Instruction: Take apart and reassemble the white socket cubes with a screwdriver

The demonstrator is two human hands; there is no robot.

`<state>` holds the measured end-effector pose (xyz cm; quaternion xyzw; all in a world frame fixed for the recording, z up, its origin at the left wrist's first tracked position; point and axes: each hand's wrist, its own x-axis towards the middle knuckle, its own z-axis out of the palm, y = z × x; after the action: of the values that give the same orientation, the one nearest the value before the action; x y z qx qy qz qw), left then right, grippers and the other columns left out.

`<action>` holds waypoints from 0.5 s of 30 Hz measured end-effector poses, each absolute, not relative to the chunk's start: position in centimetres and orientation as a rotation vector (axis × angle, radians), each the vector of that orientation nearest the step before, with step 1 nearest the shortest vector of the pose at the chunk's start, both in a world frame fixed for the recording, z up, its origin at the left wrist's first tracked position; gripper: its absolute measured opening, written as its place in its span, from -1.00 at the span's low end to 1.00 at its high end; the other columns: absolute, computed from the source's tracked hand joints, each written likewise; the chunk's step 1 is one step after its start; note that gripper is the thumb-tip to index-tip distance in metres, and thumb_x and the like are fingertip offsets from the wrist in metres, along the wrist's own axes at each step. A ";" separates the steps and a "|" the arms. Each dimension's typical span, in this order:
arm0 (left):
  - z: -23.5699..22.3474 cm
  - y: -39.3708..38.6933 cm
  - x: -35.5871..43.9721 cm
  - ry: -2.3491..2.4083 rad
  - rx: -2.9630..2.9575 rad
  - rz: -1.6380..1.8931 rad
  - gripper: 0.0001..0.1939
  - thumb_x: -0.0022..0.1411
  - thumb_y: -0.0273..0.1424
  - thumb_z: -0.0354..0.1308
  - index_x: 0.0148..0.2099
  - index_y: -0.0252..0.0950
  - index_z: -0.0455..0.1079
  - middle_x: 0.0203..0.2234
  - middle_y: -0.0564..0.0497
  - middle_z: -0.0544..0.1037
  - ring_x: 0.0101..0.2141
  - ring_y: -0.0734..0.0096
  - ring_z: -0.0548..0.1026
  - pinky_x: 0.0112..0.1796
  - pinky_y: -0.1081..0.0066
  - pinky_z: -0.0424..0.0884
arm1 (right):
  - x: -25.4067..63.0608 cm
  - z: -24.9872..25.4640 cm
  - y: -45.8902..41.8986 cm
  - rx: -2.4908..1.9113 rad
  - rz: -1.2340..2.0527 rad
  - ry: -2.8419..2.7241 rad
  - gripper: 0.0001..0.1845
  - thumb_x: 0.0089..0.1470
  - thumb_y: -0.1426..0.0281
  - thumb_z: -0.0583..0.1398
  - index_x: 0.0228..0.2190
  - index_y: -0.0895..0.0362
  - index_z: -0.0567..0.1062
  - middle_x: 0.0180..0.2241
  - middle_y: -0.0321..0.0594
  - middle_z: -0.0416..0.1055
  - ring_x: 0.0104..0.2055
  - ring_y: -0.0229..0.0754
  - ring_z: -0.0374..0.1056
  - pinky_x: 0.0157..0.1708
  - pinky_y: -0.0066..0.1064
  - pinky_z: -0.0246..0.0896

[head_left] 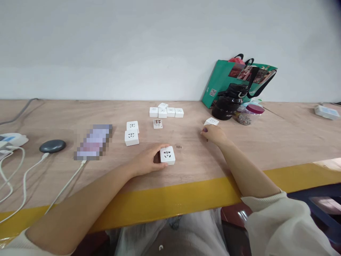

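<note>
**Left hand** [145,160]: fingers pressing together, gripping a white socket cube [167,155] on the plywood bench [64,119].
**Right hand** [214,135]: fingers curling, resting just beside a white socket faceplate [211,121].
**Handling**: cube seeming light, stiff, smooth; taking hold by its sides.

A pale plywood tabletop [247,153] looks matt, with faint wood grain, and a glossy yellow edge band [165,202] runs along its near side. The white square plug socket [167,155] at the near middle is smooth moulded plastic with a soft sheen, as are the white square sockets [162,113] further off. Far right, a black plastic bottle [226,106] shines glossily beside a green bag [221,80] of what looks like coated paper, with black cord handles [241,58]. Far left, a dark grey puck [52,145] looks matt. On the right, a cream cloth sleeve [282,227] looks soft and matt.
</note>
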<state>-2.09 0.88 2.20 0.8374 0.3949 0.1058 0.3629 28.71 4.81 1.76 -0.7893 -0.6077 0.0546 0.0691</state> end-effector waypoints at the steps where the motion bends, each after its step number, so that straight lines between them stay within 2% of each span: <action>1: 2.2 0.8 -2.1 1.019 2.152 0.278 -0.34 0.11 -0.20 0.17 0.23 -0.08 0.08 0.17 -0.01 0.24 0.13 0.09 0.24 0.07 0.14 0.24 | 28.5 1.6 4.9 -2.372 0.149 -1.826 -0.80 0.02 0.43 0.08 -0.40 0.19 0.50 -0.31 -0.02 0.49 -0.25 -0.06 0.38 -0.39 -0.39 0.12; 6: 1.5 0.8 -2.1 1.005 2.170 0.325 -0.35 0.12 -0.20 0.16 0.23 -0.07 0.08 0.17 -0.01 0.24 0.14 0.08 0.22 0.08 0.13 0.22 | 27.1 1.8 4.6 -2.226 0.134 -1.866 -0.79 0.06 0.46 0.04 -0.38 0.21 0.47 -0.27 0.01 0.47 -0.23 -0.08 0.37 -0.36 -0.39 0.13; 10: 1.0 0.8 -2.0 0.989 2.190 0.360 -0.35 0.12 -0.20 0.17 0.23 -0.09 0.08 0.16 -0.02 0.25 0.13 0.09 0.23 0.08 0.13 0.21 | 23.9 2.9 2.7 -1.940 0.296 -1.994 -0.83 0.09 0.36 0.07 -0.38 0.12 0.45 -0.34 -0.24 0.48 -0.31 -0.23 0.37 -0.34 -0.46 0.19; 13: 0.9 0.9 -1.9 0.972 2.205 0.382 -0.35 0.12 -0.21 0.18 0.23 -0.13 0.09 0.15 -0.05 0.27 0.12 0.08 0.25 0.07 0.14 0.22 | 21.1 3.3 0.7 -1.415 0.641 -2.086 -0.85 0.06 0.42 0.09 -0.39 0.12 0.48 -0.36 -0.28 0.48 -0.34 -0.28 0.37 -0.32 -0.46 0.24; 15: 0.8 1.0 -1.8 0.959 2.211 0.399 -0.36 0.12 -0.22 0.18 0.21 -0.16 0.10 0.14 -0.05 0.28 0.12 0.10 0.26 0.08 0.14 0.21 | 19.6 3.2 -0.5 -1.158 0.739 -2.139 -0.84 0.05 0.49 0.10 -0.37 0.12 0.49 -0.35 -0.26 0.48 -0.32 -0.27 0.38 -0.29 -0.43 0.25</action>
<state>-1.78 1.01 0.83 0.8504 0.3688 0.1533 0.3426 19.57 -0.49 3.21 -0.4351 -0.8040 0.2778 0.2951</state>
